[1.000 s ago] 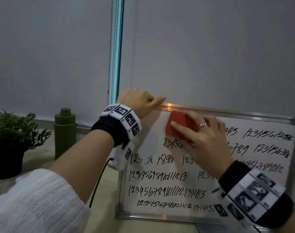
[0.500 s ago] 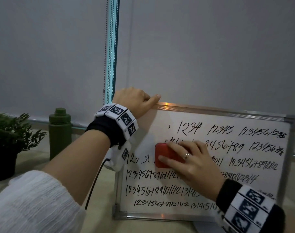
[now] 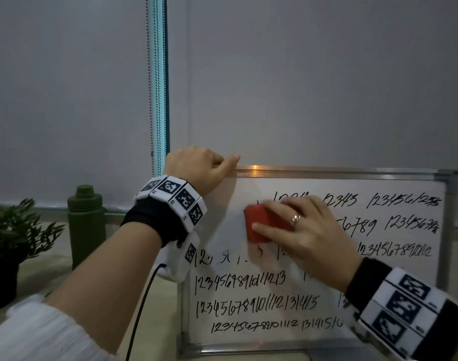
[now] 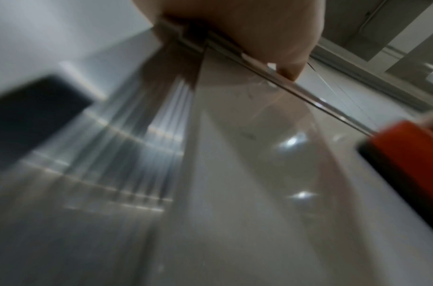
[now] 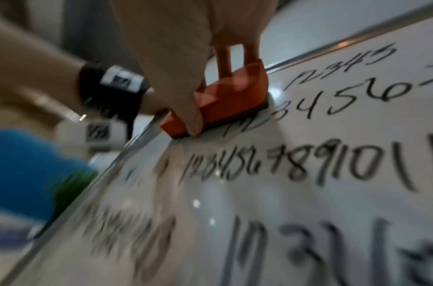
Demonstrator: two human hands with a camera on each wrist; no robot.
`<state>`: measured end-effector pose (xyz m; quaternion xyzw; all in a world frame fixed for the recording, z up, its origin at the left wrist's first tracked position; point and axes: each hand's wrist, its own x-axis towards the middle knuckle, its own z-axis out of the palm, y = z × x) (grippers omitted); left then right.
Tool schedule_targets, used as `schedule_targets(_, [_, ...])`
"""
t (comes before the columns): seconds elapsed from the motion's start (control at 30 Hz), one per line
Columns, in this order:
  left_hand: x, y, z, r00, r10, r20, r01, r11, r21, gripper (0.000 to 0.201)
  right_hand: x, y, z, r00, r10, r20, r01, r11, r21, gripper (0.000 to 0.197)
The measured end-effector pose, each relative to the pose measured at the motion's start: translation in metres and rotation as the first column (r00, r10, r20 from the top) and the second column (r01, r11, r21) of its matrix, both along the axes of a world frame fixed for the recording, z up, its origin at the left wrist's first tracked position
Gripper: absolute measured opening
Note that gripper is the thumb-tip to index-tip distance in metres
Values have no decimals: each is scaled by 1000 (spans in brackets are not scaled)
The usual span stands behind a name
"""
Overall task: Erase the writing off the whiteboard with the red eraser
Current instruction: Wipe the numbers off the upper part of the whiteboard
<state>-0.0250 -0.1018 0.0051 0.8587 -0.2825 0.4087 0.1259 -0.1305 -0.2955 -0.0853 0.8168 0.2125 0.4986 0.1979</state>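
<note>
Right hand: right hand grips the red eraser, thumb along its lower edge and fingers over the top; felt face flat against the whiteboard.
Left hand: left hand is curled over the board's top-left frame corner, index finger lying along the top rail; it steadies the propped board.
Eraser location: upper-left part of the board, over the start of the first two rows, near the left frame.
Change: half a second ago the eraser sat lower, level with the third row; it is now back up at the top rows. The "1234" group at the head of row one, legible then, is now smeared and partly covered.
Writing: writing in the upper-left patch is mostly gone, only fragments of row three left. Rows four to six and the right half look untouched.
Progress: judged early; roughly one corner cleared by up-and-down strokes.
Next: likely strokes working rightward and downward.
Risk: pressing on the leaning board could shift it if the left hand slackens.
Background: green bottle and potted plant stand left of the board, well apart from it.
</note>
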Motion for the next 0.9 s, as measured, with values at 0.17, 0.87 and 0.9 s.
schedule_targets(0.17, [2,1,-1,1000,-29,11,29,999,-17,66,2,4,-4,991,-2,136,-26,978,207,36])
schedule_targets(0.87, [-2,2,-1,1000,2,14,-2,1000,-19,66,-13,-16,8,990,-65,124,48,989,137,32])
schedule_targets(0.9, [-3,2,-1,1000,2,20,-2,1000,-17,70,-12,-18,16,983,-76,167,41,978,205,32])
